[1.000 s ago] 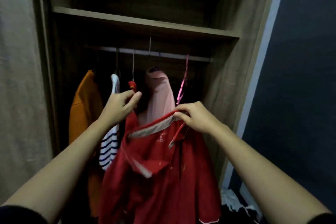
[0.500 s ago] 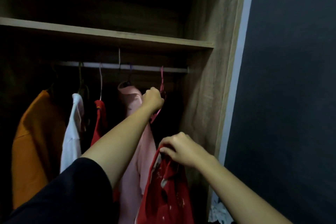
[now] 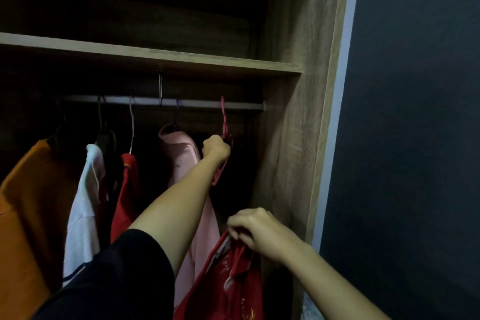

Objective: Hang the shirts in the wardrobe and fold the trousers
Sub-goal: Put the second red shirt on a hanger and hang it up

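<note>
My left hand [image 3: 216,149] reaches up into the wardrobe and grips a pink hanger [image 3: 224,122] that hooks over the metal rail [image 3: 197,104] near its right end. Lower right, my right hand [image 3: 255,231] pinches the collar of a red shirt [image 3: 228,283], which droops bunched below it. On the rail hang an orange garment [image 3: 28,210], a white shirt [image 3: 87,205], another red shirt [image 3: 127,189] and a pink shirt [image 3: 181,156]. My left forearm crosses in front of the pink shirt.
A wooden shelf [image 3: 155,56] runs above the rail. The wardrobe's right side panel [image 3: 298,138] stands close to the pink hanger. A dark wall [image 3: 415,138] fills the right. Something pale [image 3: 309,310] lies low beside the wardrobe's base.
My left hand let go of the red shirt, rose to the pink hanger and took hold of it. The right hand lowered with the shirt, now bunched. The view shifted up and right.
</note>
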A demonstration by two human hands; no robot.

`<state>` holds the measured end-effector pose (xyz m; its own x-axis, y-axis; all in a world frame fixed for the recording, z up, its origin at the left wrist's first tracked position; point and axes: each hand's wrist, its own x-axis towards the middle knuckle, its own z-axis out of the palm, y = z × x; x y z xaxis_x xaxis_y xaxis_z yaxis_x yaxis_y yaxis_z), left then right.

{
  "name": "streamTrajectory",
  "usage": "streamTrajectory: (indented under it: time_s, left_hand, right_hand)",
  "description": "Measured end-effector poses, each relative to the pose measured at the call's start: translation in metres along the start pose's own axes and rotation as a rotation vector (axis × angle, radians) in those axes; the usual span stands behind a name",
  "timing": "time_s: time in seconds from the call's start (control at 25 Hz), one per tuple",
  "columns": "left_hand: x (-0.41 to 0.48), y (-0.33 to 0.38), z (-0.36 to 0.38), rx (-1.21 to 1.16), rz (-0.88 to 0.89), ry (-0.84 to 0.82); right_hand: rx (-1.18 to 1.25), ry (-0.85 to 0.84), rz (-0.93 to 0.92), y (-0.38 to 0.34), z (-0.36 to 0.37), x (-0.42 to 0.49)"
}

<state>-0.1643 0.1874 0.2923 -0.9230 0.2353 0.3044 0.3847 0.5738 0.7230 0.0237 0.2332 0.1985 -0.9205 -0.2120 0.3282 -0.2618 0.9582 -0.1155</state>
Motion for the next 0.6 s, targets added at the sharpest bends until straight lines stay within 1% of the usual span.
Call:
streamTrajectory:
  time_s: [0.08, 0.2, 0.28, 0.36, 0.48, 0.52, 0.6]
  left_hand:
    - [0.0, 0.004, -0.001, -0.066, -0.006, 0.021]
    - [-0.013, 0.007, -0.007, -0.21, -0.042, 0.026]
    - [-0.033, 0.007, -0.017, -0.282, -0.014, 0.037]
    - [-0.063, -0.004, -0.03, -0.36, 0.048, 0.076]
    - [-0.117, -0.046, -0.038, -0.524, 0.091, 0.144]
    - [-0.134, -0.064, -0.039, -0.55, 0.09, 0.159]
    - [-0.158, -0.095, -0.043, -0.492, 0.106, 0.132]
  right_hand:
    - [-0.023, -0.063, -0.011, 0.002, 0.003, 0.001]
    - [-0.211, -0.11, -0.02, -0.001, 0.011, 0.005]
    - [-0.309, -0.115, -0.029, -0.005, 0.015, 0.007]
    - [-0.306, -0.115, -0.025, -0.012, 0.014, 0.005]
    - [-0.272, -0.136, -0.015, -0.023, 0.014, 0.0]
    - [-0.267, -0.137, -0.013, -0.025, 0.016, -0.001]
    - [-0.25, -0.139, -0.01, -0.028, 0.021, -0.002]
